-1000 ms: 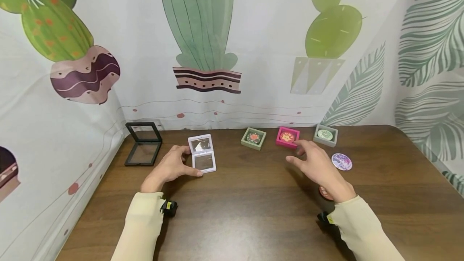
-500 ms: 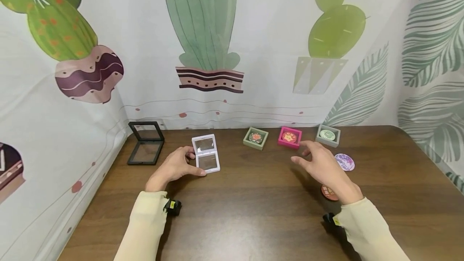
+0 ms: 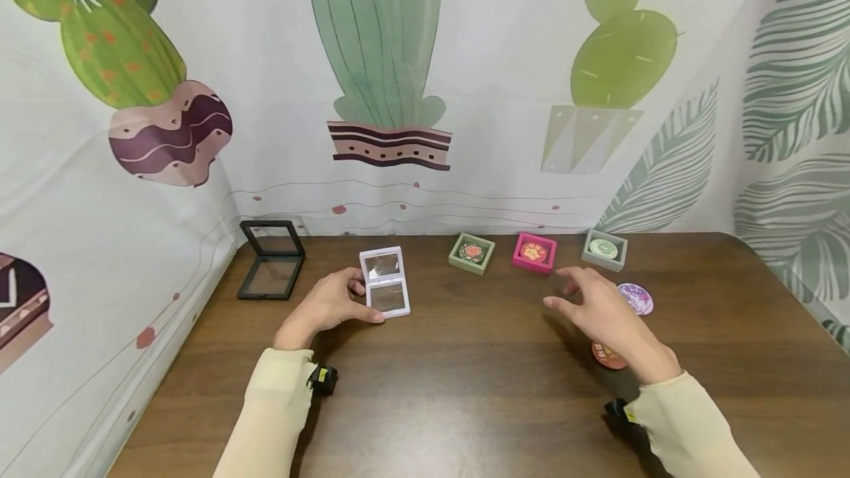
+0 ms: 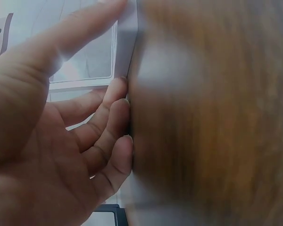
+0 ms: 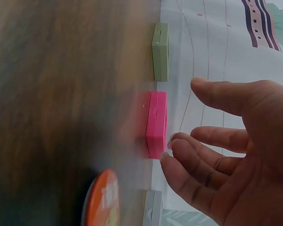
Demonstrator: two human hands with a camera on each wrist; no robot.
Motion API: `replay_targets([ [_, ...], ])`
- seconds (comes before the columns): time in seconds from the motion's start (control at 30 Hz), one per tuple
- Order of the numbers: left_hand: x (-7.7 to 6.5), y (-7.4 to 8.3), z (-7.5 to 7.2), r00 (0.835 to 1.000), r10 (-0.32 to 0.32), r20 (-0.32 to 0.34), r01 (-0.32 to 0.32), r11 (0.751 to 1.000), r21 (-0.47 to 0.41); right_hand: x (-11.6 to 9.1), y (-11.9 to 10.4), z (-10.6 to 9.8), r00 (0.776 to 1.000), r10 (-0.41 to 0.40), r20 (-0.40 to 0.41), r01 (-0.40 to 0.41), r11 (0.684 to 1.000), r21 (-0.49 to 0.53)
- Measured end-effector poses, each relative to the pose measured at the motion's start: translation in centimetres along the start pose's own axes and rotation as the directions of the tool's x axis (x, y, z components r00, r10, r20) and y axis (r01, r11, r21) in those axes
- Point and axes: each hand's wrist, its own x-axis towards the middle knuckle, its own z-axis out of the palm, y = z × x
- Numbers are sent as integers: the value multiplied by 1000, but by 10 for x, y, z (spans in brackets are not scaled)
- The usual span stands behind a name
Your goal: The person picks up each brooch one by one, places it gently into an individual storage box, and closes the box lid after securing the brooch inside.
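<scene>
My left hand (image 3: 332, 305) grips an unfolded white display frame (image 3: 387, 282) with two clear film windows, thumb at its front edge and fingers curled at its left side. The left wrist view shows the thumb across the white frame (image 4: 82, 84) and the fingertips against the tabletop. Over the table at the right, my right hand (image 3: 600, 312) holds nothing, its fingers loosely bent. A closed pink frame (image 3: 534, 252) with a red and yellow badge is just beyond its fingertips. Partly behind the hand lie a purple badge (image 3: 636, 299) and an orange-red badge (image 3: 609, 355).
An unfolded black frame (image 3: 271, 260) stands at the back left, its lid raised. Along the back edge sit a green frame (image 3: 472, 253) and a grey frame (image 3: 605, 249), each with a badge inside. Behind the brown table (image 3: 458, 389) hangs a cactus-print cloth (image 3: 498, 57).
The head view has shifted slightly. My left hand and the white frame have slid a little to the right. My right hand has drawn back from the pink frame, rightward and nearer.
</scene>
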Motion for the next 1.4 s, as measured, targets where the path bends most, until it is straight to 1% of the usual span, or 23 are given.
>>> replay_targets([
  [0.23,-2,10,4,1000,21,14,-21,1000,21,-7,11,-5,999,-34,39,35,999,-28],
  [0.47,-4,18,15,999,31,17,-32,999,43,-15,22,-9,995,-50,84,56,997,-62],
  [0.63,-6,26,23,999,33,13,-34,998,59,-21,28,-15,991,-28,129,41,994,-104],
  [0.97,-11,44,44,996,78,34,-80,993,87,-33,36,-25,982,-14,191,39,991,-128],
  [1.13,-14,51,49,996,82,38,-86,991,103,-36,38,-30,974,-6,226,40,989,-145],
  [1.4,-18,59,54,993,109,40,-114,985,133,-37,40,-36,962,48,269,0,984,-177],
])
